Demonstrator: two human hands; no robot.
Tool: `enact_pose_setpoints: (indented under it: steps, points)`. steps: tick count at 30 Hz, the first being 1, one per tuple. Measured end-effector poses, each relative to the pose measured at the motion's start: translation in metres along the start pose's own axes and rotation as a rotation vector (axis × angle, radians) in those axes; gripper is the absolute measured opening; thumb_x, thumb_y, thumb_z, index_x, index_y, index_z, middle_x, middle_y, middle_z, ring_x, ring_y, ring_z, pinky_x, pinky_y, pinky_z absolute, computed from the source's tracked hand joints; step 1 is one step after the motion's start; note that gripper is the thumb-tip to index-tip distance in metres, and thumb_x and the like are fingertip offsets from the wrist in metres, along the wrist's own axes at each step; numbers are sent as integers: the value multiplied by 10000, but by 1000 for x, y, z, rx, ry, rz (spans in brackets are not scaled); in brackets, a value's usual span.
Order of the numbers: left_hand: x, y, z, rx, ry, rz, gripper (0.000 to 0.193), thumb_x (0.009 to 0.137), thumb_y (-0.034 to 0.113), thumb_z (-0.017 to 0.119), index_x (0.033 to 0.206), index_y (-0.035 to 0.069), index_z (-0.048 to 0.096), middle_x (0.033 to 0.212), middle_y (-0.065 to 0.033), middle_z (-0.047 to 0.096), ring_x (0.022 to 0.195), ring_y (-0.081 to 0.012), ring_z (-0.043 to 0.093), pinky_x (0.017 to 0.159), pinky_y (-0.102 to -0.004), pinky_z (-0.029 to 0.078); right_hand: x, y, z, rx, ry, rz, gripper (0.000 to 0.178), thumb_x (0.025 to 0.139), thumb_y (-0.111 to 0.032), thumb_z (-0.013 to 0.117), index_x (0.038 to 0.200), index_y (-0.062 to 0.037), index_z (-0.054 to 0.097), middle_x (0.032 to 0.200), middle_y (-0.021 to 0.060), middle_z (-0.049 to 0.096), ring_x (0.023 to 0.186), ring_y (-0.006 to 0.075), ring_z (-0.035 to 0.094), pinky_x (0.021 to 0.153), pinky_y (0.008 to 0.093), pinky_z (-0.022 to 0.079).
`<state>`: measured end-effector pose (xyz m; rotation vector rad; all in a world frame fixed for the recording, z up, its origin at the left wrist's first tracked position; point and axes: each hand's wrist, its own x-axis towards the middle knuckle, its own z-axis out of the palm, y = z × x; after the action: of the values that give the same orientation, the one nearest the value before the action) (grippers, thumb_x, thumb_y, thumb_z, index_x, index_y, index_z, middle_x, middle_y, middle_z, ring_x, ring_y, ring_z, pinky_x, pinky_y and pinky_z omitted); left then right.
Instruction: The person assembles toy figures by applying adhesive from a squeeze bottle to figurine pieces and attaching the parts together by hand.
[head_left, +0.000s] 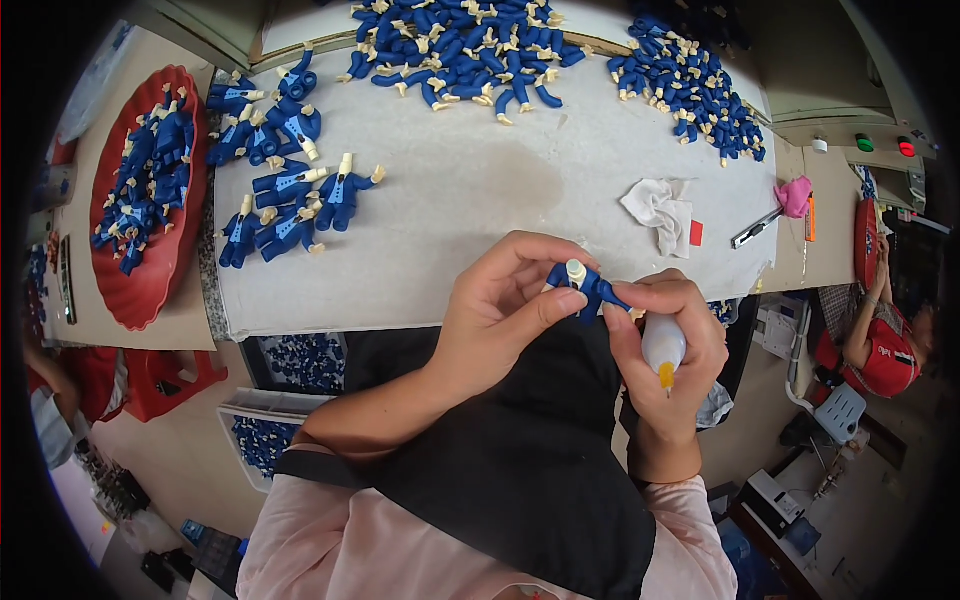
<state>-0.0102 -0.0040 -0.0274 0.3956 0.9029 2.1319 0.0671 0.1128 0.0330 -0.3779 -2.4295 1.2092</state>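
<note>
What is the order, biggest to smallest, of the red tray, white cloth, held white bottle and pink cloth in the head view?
1. Red tray, clearly largest
2. White cloth
3. White bottle, visible part only: the right hand hides some, and it looks nearer the camera
4. Pink cloth

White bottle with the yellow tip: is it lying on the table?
No, the right hand is holding the white bottle.

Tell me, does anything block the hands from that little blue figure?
Nothing visible: the left hand and right hand both touch the blue figure directly. The white bottle in the right hand is beside it, not between.
</note>
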Motion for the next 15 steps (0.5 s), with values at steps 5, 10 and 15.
enact_pose_setpoints:
  steps: [5, 10, 15]
  points:
    - [-1, 1, 0, -11, -10, 4, 260, 799, -36, 516, 1048, -9, 444, 994, -87, 512, 939, -124, 499, 813, -241, 405, -1, 2, 3, -22, 13, -32, 224, 605, 85, 647, 799, 5, 570, 679, 100, 553, 572, 189, 543, 504, 242, 417]
    - [-2, 1, 1, 103, -12, 63, 253, 789, -40, 528, 1034, -18, 468, 995, -86, 515, 953, -130, 499, 830, -251, 401, -3, 0, 3, -46, 19, -37, 229, 601, 89, 648, 800, 7, 570, 683, 108, 556, 569, 193, 547, 493, 246, 419]
    - [-4, -2, 1, 207, 25, 122, 235, 778, -25, 552, 1008, -22, 505, 984, -82, 523, 937, -138, 513, 822, -252, 408, -4, -3, 3, -97, 27, -39, 227, 609, 84, 650, 806, 9, 563, 691, 113, 560, 562, 199, 545, 481, 254, 418]
